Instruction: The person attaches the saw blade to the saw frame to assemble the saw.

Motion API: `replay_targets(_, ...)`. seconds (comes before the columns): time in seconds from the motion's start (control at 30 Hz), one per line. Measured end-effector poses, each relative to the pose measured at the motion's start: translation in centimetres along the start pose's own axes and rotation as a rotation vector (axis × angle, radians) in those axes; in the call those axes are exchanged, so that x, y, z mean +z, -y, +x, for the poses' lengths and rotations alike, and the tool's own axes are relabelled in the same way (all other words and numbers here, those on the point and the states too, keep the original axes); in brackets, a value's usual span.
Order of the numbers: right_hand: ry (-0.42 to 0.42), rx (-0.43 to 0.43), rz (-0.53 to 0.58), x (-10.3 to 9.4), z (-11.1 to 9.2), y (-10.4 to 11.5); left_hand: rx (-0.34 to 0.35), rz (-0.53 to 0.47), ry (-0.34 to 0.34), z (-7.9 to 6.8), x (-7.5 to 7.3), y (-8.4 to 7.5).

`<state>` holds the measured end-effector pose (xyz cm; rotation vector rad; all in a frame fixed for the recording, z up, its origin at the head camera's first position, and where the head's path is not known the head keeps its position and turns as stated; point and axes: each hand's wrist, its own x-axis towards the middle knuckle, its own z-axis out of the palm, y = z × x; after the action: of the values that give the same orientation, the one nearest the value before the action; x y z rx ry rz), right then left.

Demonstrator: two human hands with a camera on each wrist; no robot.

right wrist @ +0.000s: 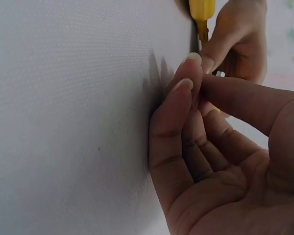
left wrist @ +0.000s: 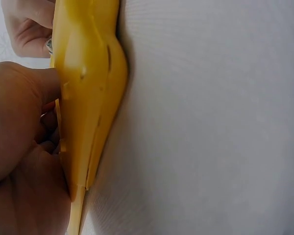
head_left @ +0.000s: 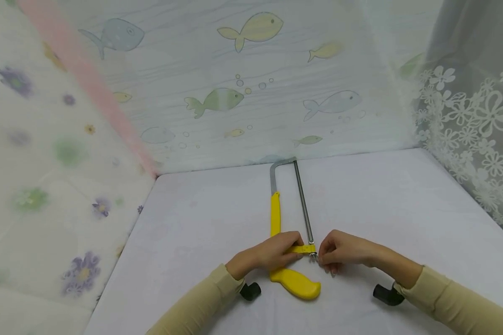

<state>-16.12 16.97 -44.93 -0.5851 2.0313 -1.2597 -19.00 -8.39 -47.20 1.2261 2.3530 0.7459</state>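
A hacksaw (head_left: 275, 214) with a yellow handle and a grey metal frame lies on the white-covered table. Its far end points away from me, with the blade bar (head_left: 303, 200) on the right. My left hand (head_left: 272, 250) grips the yellow crosspiece (head_left: 303, 249) near the bar's near end, and its palm side lies along the yellow handle (left wrist: 88, 93) in the left wrist view. At the small metal wing nut (head_left: 313, 256), my right hand (head_left: 348, 249) has its thumb and curled fingers pinched together. These fingers (right wrist: 169, 120) hide most of the nut in the right wrist view.
The hacksaw's curved yellow grip (head_left: 297, 284) points toward me. Black wrist-camera mounts (head_left: 250, 291) hang under both wrists. A fish-patterned cloth (head_left: 234, 125) hangs behind the table (head_left: 201, 214), with a flowered cloth (head_left: 67, 186) at left and lace (head_left: 473, 125) at right.
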Motion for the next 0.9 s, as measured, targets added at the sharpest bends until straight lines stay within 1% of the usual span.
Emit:
replay_targets(0.23, 0.027, 0.023, 0.074, 0.7, 0.5, 0.1, 0.001, 0.000, -0.004, -0.1, 0.2, 0.1)
replay_targets(0.43, 0.033, 0.038, 0.117, 1.0, 0.7, 0.3, 0.007, 0.003, -0.006, 0.0, 0.3, 0.1)
replay_targets(0.57, 0.032, 0.066, 0.125, 0.9, 0.7, 0.4, 0.013, 0.006, -0.005, 0.0, 0.2, 0.1)
replay_targets(0.77, 0.001, 0.145, 0.126, 1.0, 0.9, 1.0, 0.008, -0.004, 0.001, 0.0, 0.1, 0.0)
replay_targets(0.9, -0.012, 0.152, 0.098, 0.9, 0.9, 1.3, 0.004, 0.002, 0.006, 0.1, 0.1, 0.0)
